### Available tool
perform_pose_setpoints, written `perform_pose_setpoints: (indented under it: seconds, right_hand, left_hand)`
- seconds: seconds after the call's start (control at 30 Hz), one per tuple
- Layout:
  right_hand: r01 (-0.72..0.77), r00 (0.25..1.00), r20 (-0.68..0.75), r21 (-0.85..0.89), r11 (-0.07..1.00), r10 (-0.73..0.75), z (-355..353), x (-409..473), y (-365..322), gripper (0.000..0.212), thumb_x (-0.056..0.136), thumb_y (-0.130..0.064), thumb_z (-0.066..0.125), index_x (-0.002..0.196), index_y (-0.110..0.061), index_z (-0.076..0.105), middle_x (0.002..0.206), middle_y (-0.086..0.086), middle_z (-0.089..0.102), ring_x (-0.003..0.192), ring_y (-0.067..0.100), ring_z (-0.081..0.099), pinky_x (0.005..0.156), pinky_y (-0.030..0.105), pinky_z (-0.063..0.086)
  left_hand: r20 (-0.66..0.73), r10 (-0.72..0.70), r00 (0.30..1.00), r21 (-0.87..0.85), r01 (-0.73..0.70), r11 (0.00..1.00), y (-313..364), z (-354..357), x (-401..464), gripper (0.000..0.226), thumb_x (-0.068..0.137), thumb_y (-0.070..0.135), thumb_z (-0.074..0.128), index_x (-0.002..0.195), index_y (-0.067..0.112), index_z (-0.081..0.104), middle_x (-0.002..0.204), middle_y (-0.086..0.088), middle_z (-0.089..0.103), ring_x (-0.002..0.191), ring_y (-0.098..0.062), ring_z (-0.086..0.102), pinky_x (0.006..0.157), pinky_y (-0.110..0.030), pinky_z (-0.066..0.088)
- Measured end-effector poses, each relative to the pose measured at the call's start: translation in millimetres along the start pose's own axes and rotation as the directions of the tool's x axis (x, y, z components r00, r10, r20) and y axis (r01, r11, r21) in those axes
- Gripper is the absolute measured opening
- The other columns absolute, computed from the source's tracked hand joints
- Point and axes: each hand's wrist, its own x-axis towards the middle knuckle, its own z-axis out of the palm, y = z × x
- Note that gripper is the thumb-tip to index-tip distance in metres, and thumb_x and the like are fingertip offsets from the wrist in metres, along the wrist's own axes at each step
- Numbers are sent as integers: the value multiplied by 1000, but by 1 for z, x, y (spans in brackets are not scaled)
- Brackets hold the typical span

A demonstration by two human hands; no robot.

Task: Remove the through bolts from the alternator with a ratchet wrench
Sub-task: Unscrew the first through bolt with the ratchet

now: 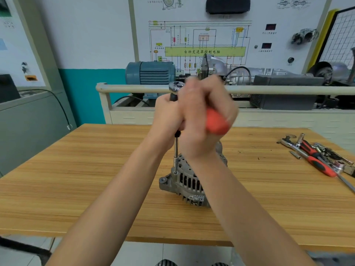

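Right hand [203,120] grips the ratchet wrench's [216,121] red handle; left hand [168,114] curls round its extension bar [176,148], which stands upright on the alternator [184,181] on the wooden table [76,179]

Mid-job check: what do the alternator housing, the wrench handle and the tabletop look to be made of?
Alternator housing: dull grey cast metal, probably aluminium, with ribbed vent slots. Wrench handle: matte orange-red plastic or rubber, blurred by motion. Tabletop: wood-grain board, probably laminate, judging by the regular stripes.
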Motion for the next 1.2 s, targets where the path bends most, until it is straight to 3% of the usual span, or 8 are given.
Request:
perform_pose_setpoints:
  seconds: [0.1, 0.2, 0.33, 0.5, 0.57, 0.67, 0.8, 1.2]
  right_hand:
    - [84, 992, 97, -57, 995, -78, 1, -5, 1, 24, 81, 0, 46, 58, -6, 51, 48, -4, 33, 50, 0, 34, 53, 11, 32]
    - [-120, 993, 17, 247, 962, 120, -9, 12, 10, 27, 83, -2, 46, 62, -20, 44, 48, -11, 32, 41, 6, 30, 48, 24, 26]
    - [-475, 792, 100, 720, 506, 602, -33, 39, 32, 44, 87, -12, 40, 43, -16, 39, 32, -5, 25, 36, 11, 12, 41, 21, 21]
    - [-453, 434, 254, 891, -34, 864, -47, 52, 72, 65, 97, -22, 30, 33, -10, 31, 33, -4, 12, 37, 9, 6, 38, 22, 14]
    - [-471, 383, 275, 879, -69, 882, -46, 53, 80, 62, 94, -20, 33, 32, -13, 29, 38, -7, 9, 36, 8, 8, 39, 22, 13]
    - [-475, 430, 302, 877, -71, 851, -48, 51, 77, 54, 86, -15, 38, 33, -11, 31, 34, -4, 12, 36, 9, 8, 37, 22, 15]
    - [-485, 482, 237, 874, 32, 844, -53, 47, 63, 42, 83, -15, 46, 42, -12, 37, 34, -2, 28, 32, 11, 20, 37, 22, 27]
    - [-621, 361, 100, 767, 159, 927, -53, 41, 67, 28, 97, -26, 53, 74, -10, 48, 60, 4, 54, 52, 17, 57, 70, 33, 50]
  left_hand:
    - [-41, 15, 999, -63, -18, 998, -2, 1, -2, 41, 55, 56, 41, 46, 20, 57, 37, 14, 45, 38, -3, 45, 45, -21, 37]
    - [-86, 14, 996, 24, -12, 1000, -4, -8, 1, 24, 76, 13, 56, 60, 8, 40, 45, 0, 35, 40, -20, 33, 39, -30, 30]
    - [124, -35, 992, -44, 41, 998, 0, -22, 3, 28, 73, 3, 62, 55, 17, 45, 44, 4, 37, 39, -13, 33, 41, -21, 31]
    - [386, -67, 920, -82, 106, 991, 5, -28, 7, 28, 76, 8, 58, 52, 17, 47, 45, 1, 39, 40, -17, 37, 46, -23, 35]
    - [446, -128, 886, -108, 195, 975, 3, -28, 10, 31, 73, 11, 62, 50, 18, 44, 43, 3, 34, 36, -13, 33, 42, -21, 30]
    - [488, -172, 856, -98, 249, 964, 0, -26, 8, 34, 73, 16, 61, 47, 19, 39, 39, 7, 28, 31, -8, 25, 38, -17, 22]
    - [326, -131, 936, -92, 169, 981, -2, -20, 2, 35, 79, 13, 53, 50, 16, 33, 39, 6, 24, 31, -8, 19, 38, -16, 17]
    - [-88, -71, 994, -80, 64, 995, -5, -6, 0, 41, 87, 0, 54, 57, 16, 33, 42, 5, 26, 36, -9, 17, 38, -16, 18]
